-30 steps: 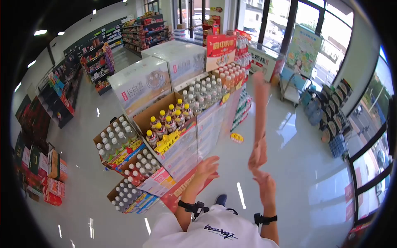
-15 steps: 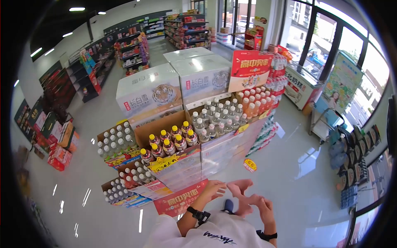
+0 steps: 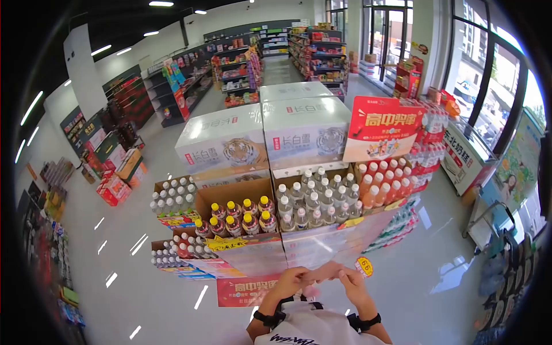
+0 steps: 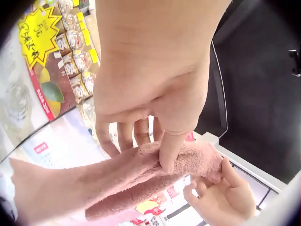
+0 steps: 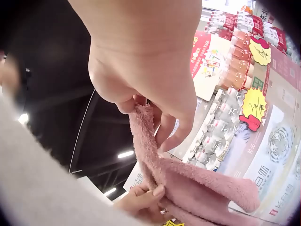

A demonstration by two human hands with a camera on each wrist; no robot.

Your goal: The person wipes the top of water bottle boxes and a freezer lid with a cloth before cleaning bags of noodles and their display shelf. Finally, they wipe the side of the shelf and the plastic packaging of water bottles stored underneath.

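Note:
A fuzzy pink cloth stretches between my two hands in front of my body. Its fleecy, loosely folded surface shows close up as a pink cloth in the right wrist view. My left hand pinches one part of it; in the left wrist view the thumb of this left hand presses over the fold. At the other end, my right hand pinches the edge between thumb and fingers. A loose part of the cloth hangs below the left fingers.
Just ahead stands a drinks display with yellow-capped bottles, clear bottles and orange bottles. White cartons are stacked behind it, beside a red sign. A trolley stands at the right, and shelves farther back.
The cloth was flung out long from my right hand, then drew in toward my body. My left hand, formerly free, now pinches it too. The head view has turned left.

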